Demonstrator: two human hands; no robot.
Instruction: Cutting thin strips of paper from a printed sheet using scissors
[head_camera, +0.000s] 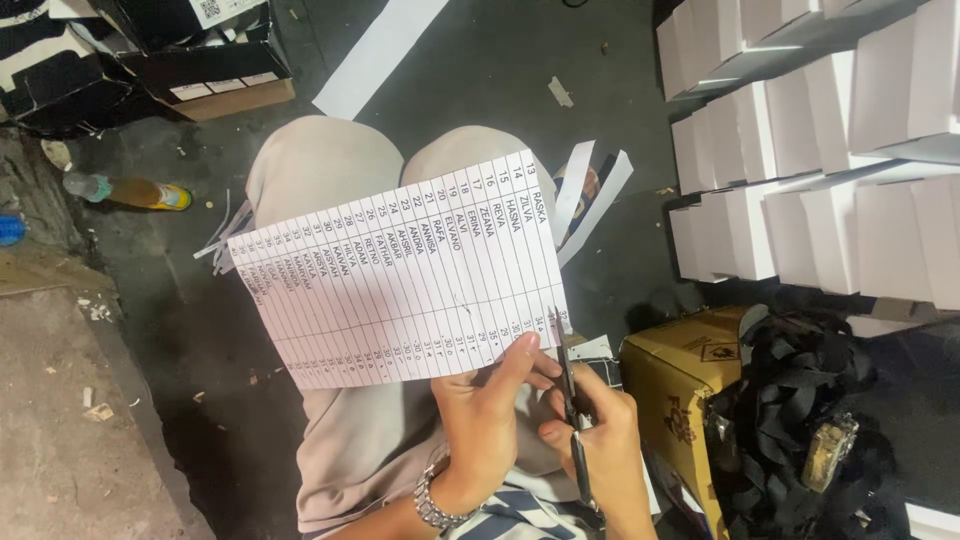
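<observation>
White boxes (800, 150) stacking up at 2 o'clock, yellow carton (675, 385) sitting at 4 with black straps (800, 400) piling beside it. Dark box with white labels (215, 75) lying at 10, bottle (125, 190) at 9. Printed white sheet (400, 275) lying over knees, dead centre, just at 12 from both hands. Left hand (485, 420) pinching sheet's near edge, thumb on top. Right hand (600, 440) gripping scissors (570, 400), blades touching sheet's right corner.
</observation>
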